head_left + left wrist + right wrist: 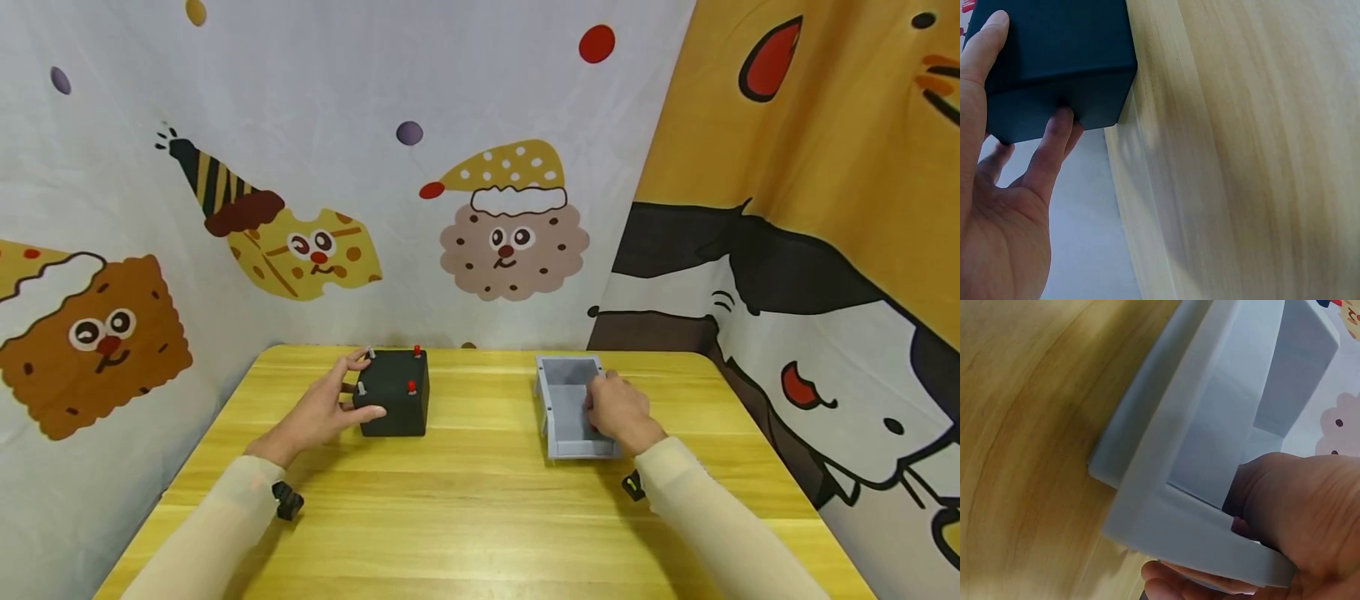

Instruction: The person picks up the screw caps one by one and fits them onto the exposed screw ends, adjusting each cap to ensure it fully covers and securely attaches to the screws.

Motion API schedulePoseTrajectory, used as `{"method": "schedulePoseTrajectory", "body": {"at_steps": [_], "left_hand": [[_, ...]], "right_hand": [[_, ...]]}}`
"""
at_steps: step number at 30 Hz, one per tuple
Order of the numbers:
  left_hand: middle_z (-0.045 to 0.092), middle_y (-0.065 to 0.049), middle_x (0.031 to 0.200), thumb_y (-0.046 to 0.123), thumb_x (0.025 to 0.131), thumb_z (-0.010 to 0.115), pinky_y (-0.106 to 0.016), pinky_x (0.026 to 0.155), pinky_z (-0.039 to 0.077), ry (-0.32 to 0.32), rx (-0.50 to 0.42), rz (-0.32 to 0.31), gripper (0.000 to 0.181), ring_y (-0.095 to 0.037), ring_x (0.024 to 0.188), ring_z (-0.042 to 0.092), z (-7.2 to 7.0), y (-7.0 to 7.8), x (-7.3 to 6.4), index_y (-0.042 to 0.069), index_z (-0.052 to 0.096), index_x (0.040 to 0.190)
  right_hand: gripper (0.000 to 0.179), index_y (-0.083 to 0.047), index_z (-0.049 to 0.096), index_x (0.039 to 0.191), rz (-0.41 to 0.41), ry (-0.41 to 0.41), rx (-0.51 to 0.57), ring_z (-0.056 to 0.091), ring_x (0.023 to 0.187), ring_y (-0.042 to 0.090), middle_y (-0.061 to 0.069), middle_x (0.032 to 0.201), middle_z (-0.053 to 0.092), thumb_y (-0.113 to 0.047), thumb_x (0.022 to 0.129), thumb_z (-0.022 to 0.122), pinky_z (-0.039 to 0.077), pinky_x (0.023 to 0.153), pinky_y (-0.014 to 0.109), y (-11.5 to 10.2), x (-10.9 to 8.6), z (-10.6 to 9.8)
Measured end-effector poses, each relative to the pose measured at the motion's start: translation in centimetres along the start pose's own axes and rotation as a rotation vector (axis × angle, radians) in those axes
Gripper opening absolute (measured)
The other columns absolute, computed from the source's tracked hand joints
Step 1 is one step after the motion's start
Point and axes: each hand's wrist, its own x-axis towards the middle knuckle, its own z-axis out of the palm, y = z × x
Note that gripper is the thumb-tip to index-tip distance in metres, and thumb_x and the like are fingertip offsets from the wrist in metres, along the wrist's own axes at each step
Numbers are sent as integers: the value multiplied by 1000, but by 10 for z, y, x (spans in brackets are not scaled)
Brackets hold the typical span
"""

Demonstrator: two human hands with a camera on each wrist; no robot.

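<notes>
A black box [393,392] with two red knobs [412,387] and two grey pegs on its top corners stands left of the table's middle. My left hand [326,408] holds it at the left side, thumb on the front and index finger near the back peg. In the left wrist view, fingertips touch one face of the black box [1063,56]. To the right is an open light grey rectangular bin [550,421]. My right hand [621,410] grips its right wall; in the right wrist view fingers lie outside the bin [1147,515]. A small reddish patch shows beside that hand, its kind unclear.
Both things stand on a yellow wood-grain table [480,517], toward its far edge. A printed cartoon curtain [420,267] hangs right behind the table, and another cartoon cloth [810,275] borders it on the right. A gap of bare tabletop separates box and bin.
</notes>
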Motion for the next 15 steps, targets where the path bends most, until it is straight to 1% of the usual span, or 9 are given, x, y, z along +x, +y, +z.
{"method": "schedulePoseTrajectory", "body": {"at_steps": [4,8,12,15], "left_hand": [[27,-13,195,40,104,91,-47,99,74,0,3,2,86,-49,136,77,-1,2,0,8,44,168],[27,-14,195,40,105,91,-48,99,73,-1,6,11,85,-50,136,76,-1,2,0,7,44,167],[28,-14,195,40,104,92,-49,99,73,4,9,11,86,-49,136,77,-1,2,0,7,44,167],[28,-13,195,40,103,92,-49,99,73,6,14,11,86,-48,135,78,-1,1,0,8,45,167]], "right_hand": [[6,-12,86,97,-6,9,-13,70,88,31,20,113,70,-13,103,86,63,65,48,-2,0,0],[8,-12,84,96,-8,28,-9,70,92,34,21,115,70,-12,104,86,65,67,51,-2,0,0],[10,-10,83,95,-14,50,2,70,97,39,26,118,69,-11,105,85,66,68,56,-3,0,3],[12,-9,83,94,-17,72,21,70,104,46,31,126,68,-11,106,83,66,71,59,-3,-1,5]]}}
